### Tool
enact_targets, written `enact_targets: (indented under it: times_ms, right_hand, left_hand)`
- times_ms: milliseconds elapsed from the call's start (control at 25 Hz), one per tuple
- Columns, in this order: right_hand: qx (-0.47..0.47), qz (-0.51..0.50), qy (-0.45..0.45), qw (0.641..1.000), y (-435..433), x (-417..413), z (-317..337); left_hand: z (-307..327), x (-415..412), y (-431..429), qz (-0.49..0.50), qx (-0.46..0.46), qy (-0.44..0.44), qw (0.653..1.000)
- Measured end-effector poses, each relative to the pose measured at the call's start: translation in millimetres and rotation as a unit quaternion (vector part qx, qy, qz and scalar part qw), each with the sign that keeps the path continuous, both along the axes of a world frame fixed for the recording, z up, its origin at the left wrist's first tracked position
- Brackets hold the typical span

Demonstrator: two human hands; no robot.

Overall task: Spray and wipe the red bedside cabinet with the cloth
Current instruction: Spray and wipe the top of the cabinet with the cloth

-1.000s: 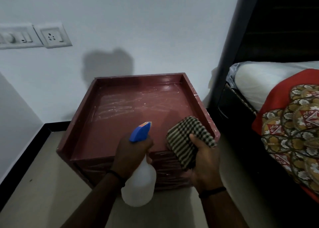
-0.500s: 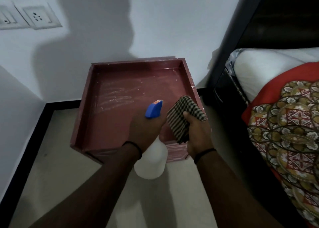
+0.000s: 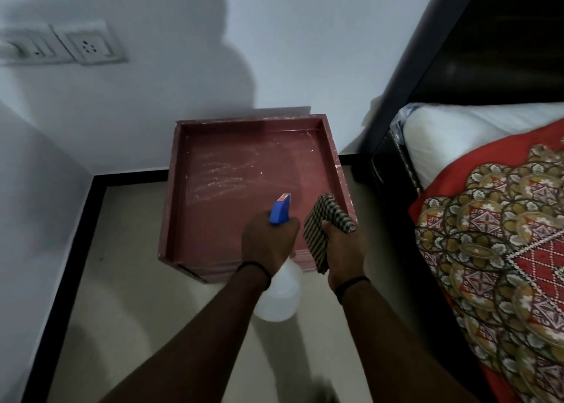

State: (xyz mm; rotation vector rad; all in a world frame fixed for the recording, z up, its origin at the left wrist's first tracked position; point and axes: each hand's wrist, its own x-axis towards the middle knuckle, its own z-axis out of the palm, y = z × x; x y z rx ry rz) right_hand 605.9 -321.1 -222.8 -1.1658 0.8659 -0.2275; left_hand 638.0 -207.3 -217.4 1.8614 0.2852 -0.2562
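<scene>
The red bedside cabinet (image 3: 213, 219) stands against the white wall, its recessed top showing pale smears toward the back. My left hand (image 3: 268, 243) grips a white spray bottle (image 3: 279, 295) with a blue nozzle head (image 3: 280, 211), held over the cabinet's front edge with the nozzle pointing toward the wall. My right hand (image 3: 345, 250) holds a folded dark checked cloth (image 3: 323, 228) above the cabinet's front right corner. The bottle's neck is hidden by my fingers.
A bed (image 3: 500, 265) with a red patterned cover and white pillow stands close on the right, with its dark headboard (image 3: 457, 51) against the wall. A socket plate (image 3: 88, 46) is on the wall at upper left. Beige floor (image 3: 122, 280) with black skirting lies left of the cabinet.
The view has risen and now looks more steeply down on the cabinet. Both hands keep their grips and stay over the front edge, closer together than a second ago.
</scene>
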Motion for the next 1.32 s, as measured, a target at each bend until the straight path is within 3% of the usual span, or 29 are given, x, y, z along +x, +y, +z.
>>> enact_targets:
  times_ms: [320,600,1000,1320]
  right_hand:
    - [-0.032,0.027,0.023,0.999,-37.2,62.7,-38.0]
    - [-0.032,0.036,0.071,0.996,-65.3,86.1,-72.5]
    - [-0.049,0.007,0.086,0.995,-77.7,81.8,-80.4]
    - [-0.078,0.006,0.082,0.993,-70.3,82.6,-87.5]
  left_hand:
    - [-33.9,49.3,-37.9,-0.004,0.059,0.019,0.998]
    - [-49.5,78.3,-69.7,0.059,0.097,0.027,0.993]
    - [-55.7,79.8,-95.7,-0.006,0.08,0.056,0.995]
    - [-71.8,85.5,-88.0,-0.005,0.077,0.058,0.995]
